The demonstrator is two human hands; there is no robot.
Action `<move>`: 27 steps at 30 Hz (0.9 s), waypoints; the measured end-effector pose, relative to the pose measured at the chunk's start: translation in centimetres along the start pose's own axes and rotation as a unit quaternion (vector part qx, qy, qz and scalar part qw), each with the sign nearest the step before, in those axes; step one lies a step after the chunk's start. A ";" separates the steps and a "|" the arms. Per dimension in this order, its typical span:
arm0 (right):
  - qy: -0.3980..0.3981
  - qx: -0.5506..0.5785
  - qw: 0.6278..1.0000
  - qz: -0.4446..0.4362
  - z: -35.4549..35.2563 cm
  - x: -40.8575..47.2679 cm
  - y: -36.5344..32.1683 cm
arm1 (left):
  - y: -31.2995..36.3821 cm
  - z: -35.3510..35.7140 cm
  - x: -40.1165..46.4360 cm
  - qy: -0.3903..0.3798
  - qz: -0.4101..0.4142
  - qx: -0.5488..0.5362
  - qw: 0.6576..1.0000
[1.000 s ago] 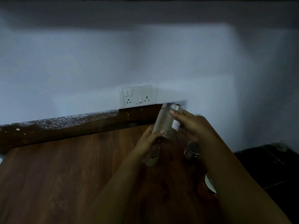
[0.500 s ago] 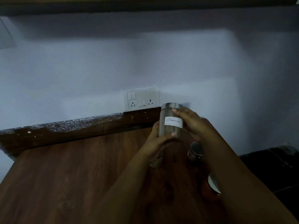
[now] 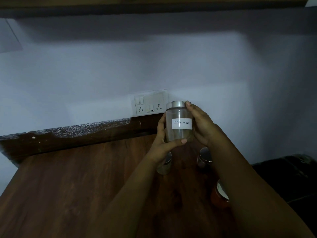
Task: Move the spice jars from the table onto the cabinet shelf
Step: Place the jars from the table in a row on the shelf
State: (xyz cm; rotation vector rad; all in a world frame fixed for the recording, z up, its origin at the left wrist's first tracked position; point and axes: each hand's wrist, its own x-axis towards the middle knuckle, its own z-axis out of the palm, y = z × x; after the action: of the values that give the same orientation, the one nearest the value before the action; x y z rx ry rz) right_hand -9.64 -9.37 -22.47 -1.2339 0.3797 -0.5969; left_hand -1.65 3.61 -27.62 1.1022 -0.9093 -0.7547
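A clear glass jar with a silver lid and a white label reading "Cinnamon" is held upright above the wooden table. My left hand grips its lower left side, thumb under the base. My right hand holds its right side, one fingertip on the lid. Three more jars stand on the table below: a pale one partly behind my left wrist, a dark one with a silver lid, and a red one partly hidden by my right forearm.
A white socket and switch plate sits on the wall just behind the jar. A dark speckled ledge runs along the table's back. A dark wooden edge crosses the top of the view. Dark floor lies right of the table.
Both hands lifted the cinnamon jar higher and turned it upright, so its label now faces me. The view tilted upward a little.
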 end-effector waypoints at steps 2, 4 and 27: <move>0.003 0.002 1.000 -0.001 -0.1 -0.2 -0.2 | 0.2 0.2 0.0 0.000 0.005 0.006 1.000; 0.007 0.001 1.000 0.000 0.0 -0.4 -0.4 | 0.3 0.4 0.0 0.001 0.007 0.008 1.000; -0.135 -0.046 0.989 -0.042 -0.8 -2.1 -5.8 | 8.1 -0.2 2.3 0.036 0.067 0.105 0.992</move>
State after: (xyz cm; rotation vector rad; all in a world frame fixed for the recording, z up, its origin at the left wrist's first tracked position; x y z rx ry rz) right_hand -12.97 -9.90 -17.27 -1.4055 0.1290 -0.4797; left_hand 0.05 4.03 -19.41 1.2318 -1.0064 -0.5134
